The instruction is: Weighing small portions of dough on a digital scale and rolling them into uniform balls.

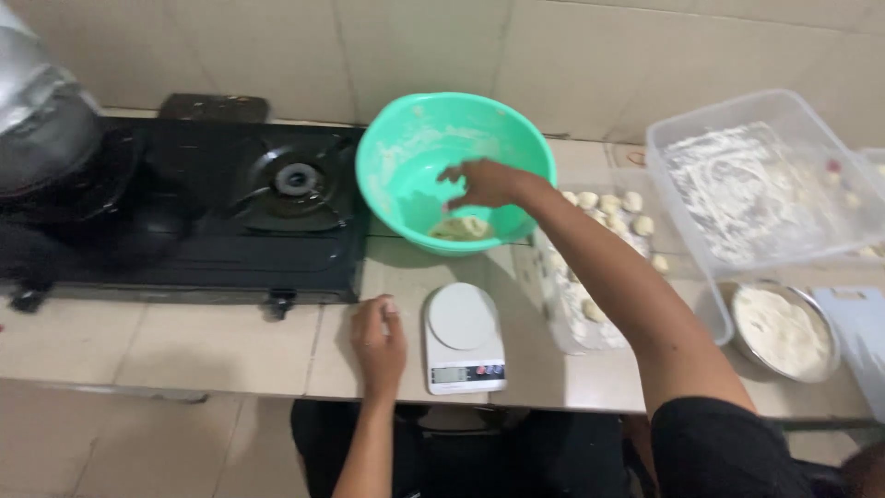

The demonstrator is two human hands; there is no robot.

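Your left hand (377, 339) rests flat on the counter (184, 346) beside the white scale (464, 337), fingers together, holding nothing. Your right hand (484, 183) reaches into the tilted green bowl (406, 152), fingers spread toward the dough (459, 227), perhaps touching it.

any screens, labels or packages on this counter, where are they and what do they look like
Kitchen scale: on the counter beside the left hand, white, round platform, small grey display strip with coloured buttons beside it.
No packages, labels or signs can be made out.
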